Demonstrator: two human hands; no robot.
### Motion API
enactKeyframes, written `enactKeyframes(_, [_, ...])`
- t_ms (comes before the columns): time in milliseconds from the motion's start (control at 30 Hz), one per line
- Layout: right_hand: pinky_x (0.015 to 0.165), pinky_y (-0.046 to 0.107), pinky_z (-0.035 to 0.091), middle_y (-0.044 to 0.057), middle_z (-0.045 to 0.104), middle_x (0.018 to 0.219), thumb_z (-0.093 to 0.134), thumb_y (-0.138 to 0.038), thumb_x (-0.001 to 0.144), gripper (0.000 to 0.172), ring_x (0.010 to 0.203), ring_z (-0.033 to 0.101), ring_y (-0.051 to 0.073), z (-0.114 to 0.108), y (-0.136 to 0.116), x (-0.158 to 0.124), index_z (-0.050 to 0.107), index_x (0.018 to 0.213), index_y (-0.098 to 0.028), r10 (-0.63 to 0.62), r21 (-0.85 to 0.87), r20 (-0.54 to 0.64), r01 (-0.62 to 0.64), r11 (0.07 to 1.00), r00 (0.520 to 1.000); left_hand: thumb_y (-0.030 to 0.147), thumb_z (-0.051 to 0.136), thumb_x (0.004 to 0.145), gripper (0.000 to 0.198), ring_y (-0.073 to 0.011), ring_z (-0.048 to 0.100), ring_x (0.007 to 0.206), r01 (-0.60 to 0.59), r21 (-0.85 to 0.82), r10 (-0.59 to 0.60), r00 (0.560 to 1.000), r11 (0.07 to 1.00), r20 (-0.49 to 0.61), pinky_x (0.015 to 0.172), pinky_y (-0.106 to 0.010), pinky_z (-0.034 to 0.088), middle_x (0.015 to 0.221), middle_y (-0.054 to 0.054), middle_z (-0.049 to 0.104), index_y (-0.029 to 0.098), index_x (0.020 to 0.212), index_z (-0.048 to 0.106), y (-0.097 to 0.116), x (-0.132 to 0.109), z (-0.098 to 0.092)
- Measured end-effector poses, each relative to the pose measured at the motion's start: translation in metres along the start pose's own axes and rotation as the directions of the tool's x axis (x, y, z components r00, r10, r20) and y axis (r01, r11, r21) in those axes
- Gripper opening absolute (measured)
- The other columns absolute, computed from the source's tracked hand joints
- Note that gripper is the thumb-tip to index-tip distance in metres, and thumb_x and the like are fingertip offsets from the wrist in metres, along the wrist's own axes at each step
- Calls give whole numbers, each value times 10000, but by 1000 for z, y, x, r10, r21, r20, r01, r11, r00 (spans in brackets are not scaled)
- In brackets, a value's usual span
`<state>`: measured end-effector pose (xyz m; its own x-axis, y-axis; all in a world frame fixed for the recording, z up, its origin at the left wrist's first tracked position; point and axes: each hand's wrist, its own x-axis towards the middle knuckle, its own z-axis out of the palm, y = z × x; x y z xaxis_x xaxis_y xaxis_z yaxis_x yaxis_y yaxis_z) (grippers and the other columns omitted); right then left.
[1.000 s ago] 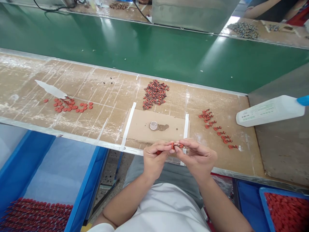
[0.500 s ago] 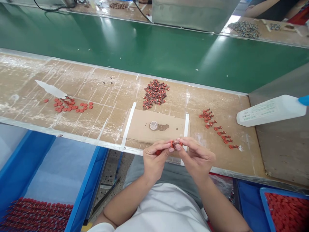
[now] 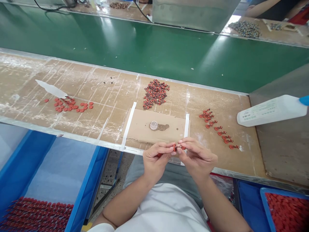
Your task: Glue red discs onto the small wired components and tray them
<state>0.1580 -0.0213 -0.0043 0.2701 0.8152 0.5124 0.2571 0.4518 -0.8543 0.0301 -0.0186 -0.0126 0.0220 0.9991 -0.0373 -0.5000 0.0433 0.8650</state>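
Both hands are close together over the front edge of the table. My left hand (image 3: pixel 155 162) pinches a red disc (image 3: pixel 174 147) on edge between thumb and fingers; more red shows inside its curled fingers. My right hand (image 3: pixel 199 161) pinches a small red-and-dark figure (image 3: pixel 182 148), mostly hidden by the fingers, with one end pointing at the disc. Whether the two pieces touch, I cannot tell. Just beyond the hands, a small clear cup (image 3: pixel 153 125) sits beside a wet brown patch on a taped cardboard sheet (image 3: pixel 140 129).
A pile of red-and-dark figures (image 3: pixel 156 93) lies behind the cardboard. Loose red discs (image 3: pixel 70 105) are at left, figures on discs (image 3: pixel 221 132) at right. A white bottle (image 3: pixel 271 110) leans at far right. A green belt (image 3: pixel 145 51) runs behind; blue bins (image 3: pixel 82 180) flank me below.
My right hand has shifted slightly right, and a small gap now shows between the hands' fingertips. The disc is turned more upright. Bits on the green belt have moved left.
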Motion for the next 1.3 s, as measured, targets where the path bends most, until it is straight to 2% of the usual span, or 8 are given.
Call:
enactKeyframes(133, [711, 375, 609, 37, 750, 850, 776, -156, 723, 244, 775, 706, 199, 2, 0, -5, 746, 939, -266, 114, -34, -51, -115, 993, 992, 162, 823, 675, 153, -188, 713, 901, 94, -88, -98, 994, 992, -37, 861, -342, 591, 908, -28, 761, 262, 784, 785, -4, 2, 3])
enactKeyframes(267, [813, 380, 604, 26, 758, 829, 790, -196, 729, 380, 738, 716, 178, 5, 0, -8, 697, 1095, -240, 271, -18, -128, -276, 961, 954, 191, 832, 668, 165, -202, 709, 960, 187, -149, -198, 978, 971, -65, 928, -369, 562, 961, -36, 767, 246, 815, 782, -6, 2, 8])
enactKeyframes(733, [817, 355, 591, 12, 754, 817, 800, -211, 732, 416, 737, 727, 173, 1, 8, -8, 655, 1121, -224, 443, 183, -75, -424, 887, 894, 146, 837, 649, 255, -154, 717, 924, 350, -294, -373, 928, 889, -24, 901, -275, 541, 942, -33, 781, 228, 882, 773, -5, 3, 13])
enactKeyframes(867, [781, 342, 592, 19, 750, 803, 805, -239, 728, 417, 734, 727, 177, -4, 8, -5, 653, 1115, -218, 433, 160, -91, -416, 895, 897, 140, 845, 641, 277, -143, 715, 935, 456, -347, -481, 877, 819, 17, 905, -245, 527, 963, -42, 775, 199, 899, 763, -8, 6, 9])
enactKeyframes(933, [769, 341, 591, 22, 750, 798, 804, -265, 726, 422, 729, 726, 180, -12, 9, 0, 654, 1116, -211, 404, 70, -147, -398, 915, 903, 117, 846, 631, 290, -136, 714, 938, 498, -360, -531, 847, 789, 9, 903, -228, 523, 970, -43, 770, 182, 900, 759, -8, 8, 6])
enactKeyframes(1033, [783, 345, 581, 31, 753, 821, 791, -300, 731, 432, 731, 720, 181, -33, 20, 10, 656, 1129, -201, 265, -261, -279, -338, 904, 923, 66, 839, 619, 304, -119, 712, 930, 525, -370, -569, 822, 766, -12, 879, -195, 528, 969, -35, 766, 174, 890, 755, -9, 10, 0])
enactKeyframes(1167, [810, 358, 560, 35, 758, 853, 721, -344, 781, 409, 731, 712, 187, -72, 51, 18, 653, 1159, -206, 53, -730, -242, -218, 648, 969, 36, 833, 612, 311, -92, 710, 902, 532, -397, -585, 811, 747, -14, 847, -155, 536, 949, -25, 764, 168, 882, 752, -8, 13, -5])
enactKeyframes(1300, [780, 352, 538, 48, 762, 845, 653, -383, 828, 412, 738, 709, 216, -96, 80, 19, 643, 1189, -185, 28, -910, -116, -118, 397, 993, 26, 836, 602, 302, -65, 706, 836, 539, -420, -602, 798, 730, -24, 791, -120, 543, 907, -10, 762, 160, 858, 747, -8, 15, -6])
